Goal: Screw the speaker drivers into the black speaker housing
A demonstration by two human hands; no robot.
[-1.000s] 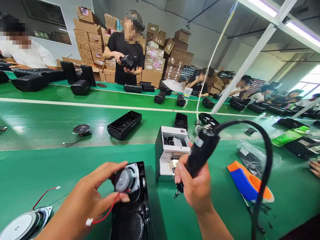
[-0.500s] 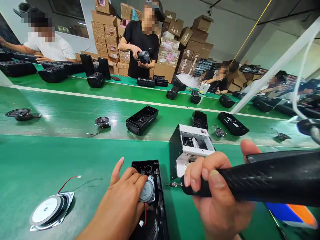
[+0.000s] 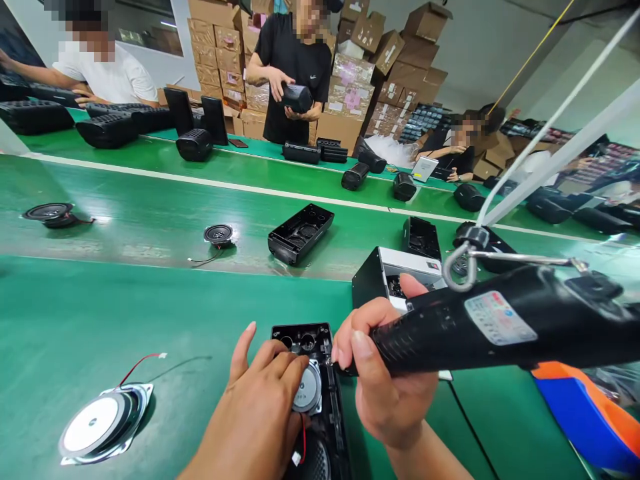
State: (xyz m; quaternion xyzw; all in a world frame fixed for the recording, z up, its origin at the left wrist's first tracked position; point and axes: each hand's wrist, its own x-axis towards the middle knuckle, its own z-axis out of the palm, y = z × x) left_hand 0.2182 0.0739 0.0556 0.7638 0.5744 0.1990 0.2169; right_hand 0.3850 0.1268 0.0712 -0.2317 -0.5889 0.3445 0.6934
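Note:
My left hand [image 3: 260, 413] presses a small round speaker driver [image 3: 309, 388] into a black speaker housing [image 3: 305, 339] on the green bench; a red wire [image 3: 303, 433] trails from the driver. My right hand [image 3: 385, 373] grips a black electric screwdriver [image 3: 495, 327], held nearly level, its tip at the driver's upper right edge. A hook and white cord [image 3: 465, 263] hang the tool from above.
A white screw feeder box [image 3: 385, 277] stands just behind the housing. A larger loose speaker [image 3: 103, 423] lies at left, an orange-and-blue tray [image 3: 590, 413] at right. Housings [image 3: 300, 233] and drivers [image 3: 219, 235] ride the conveyor. Several people work across the belt before stacked cartons.
The driver went from held above the housing to seated in it under my left hand. The screwdriver swung from upright by the feeder box to level, its tip now at the driver.

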